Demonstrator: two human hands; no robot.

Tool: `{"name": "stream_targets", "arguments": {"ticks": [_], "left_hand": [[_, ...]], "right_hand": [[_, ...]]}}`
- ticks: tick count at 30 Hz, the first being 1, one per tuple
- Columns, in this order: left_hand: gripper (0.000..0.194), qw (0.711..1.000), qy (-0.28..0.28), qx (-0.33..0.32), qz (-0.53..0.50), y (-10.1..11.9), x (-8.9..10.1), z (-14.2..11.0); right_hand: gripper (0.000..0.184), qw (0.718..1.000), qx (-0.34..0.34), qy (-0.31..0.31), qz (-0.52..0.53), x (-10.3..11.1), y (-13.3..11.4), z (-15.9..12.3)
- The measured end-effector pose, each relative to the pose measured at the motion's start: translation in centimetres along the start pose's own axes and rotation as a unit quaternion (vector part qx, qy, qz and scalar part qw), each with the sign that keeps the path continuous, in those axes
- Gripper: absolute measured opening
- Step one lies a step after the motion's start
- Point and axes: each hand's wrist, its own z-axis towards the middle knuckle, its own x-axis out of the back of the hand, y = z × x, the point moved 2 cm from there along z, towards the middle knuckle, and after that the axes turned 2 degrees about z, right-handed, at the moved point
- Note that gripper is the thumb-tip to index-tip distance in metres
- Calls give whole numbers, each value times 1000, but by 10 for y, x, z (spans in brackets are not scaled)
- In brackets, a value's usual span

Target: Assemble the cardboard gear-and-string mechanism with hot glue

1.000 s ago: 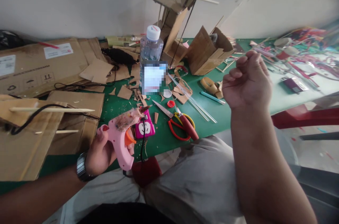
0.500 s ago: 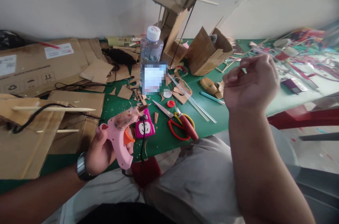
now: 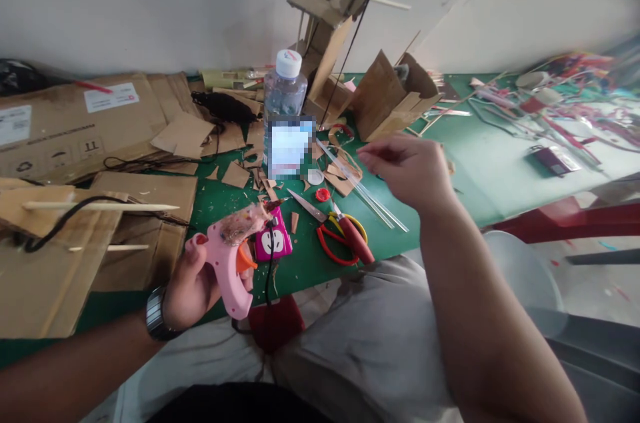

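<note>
Nearest, above the grey-trousered lap (image 3: 365, 343), the left hand (image 3: 187, 293) is clamped round the pink plastic glue gun (image 3: 225, 270), which is at the table's near edge. The thumb is up by its rear end and the fingers wrap the grip beside the orange trigger (image 3: 245, 258), probably to steady it and keep the trigger within reach. Its dark nozzle (image 3: 274, 204) points up and away from the person, which seems to keep the tip off the skin.

Just beside the nozzle, the magenta box with a white smiling face (image 3: 280, 246) lies on the green tabletop (image 3: 310, 270). Farther right are the metal scissors with orange-red and yellow handles (image 3: 327, 250), with the red-handled pointed tool (image 3: 357, 240) across them; their handles face the lap, perhaps for easy pickup.

The right hand (image 3: 417, 173) is over the table, near the clear thin rods (image 3: 367, 195). Its fingers are bent inward and bunched; I cannot tell whether the tips meet or grip anything.

Beyond, the clear bottle with a white cap (image 3: 285, 93) stands upright, before the tall brown cardboard structure (image 3: 327, 53) and beside the open-topped cardboard box (image 3: 383, 100).
</note>
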Motion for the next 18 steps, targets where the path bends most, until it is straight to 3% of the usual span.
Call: {"name": "stream_targets", "arguments": {"ticks": [4,8,18], "left_hand": [[53,1000,4,1,10,0,-2,-1],[54,1000,-6,-12,15,1,-5,0],[55,1000,1,6,18,-1,-2,-1]], "right_hand": [[16,980,-69,-141,-124,-15,19,5],[14,947,-95,-247,-185,-28,26,7],[9,897,-96,-342,-262,-48,30,5]]}}
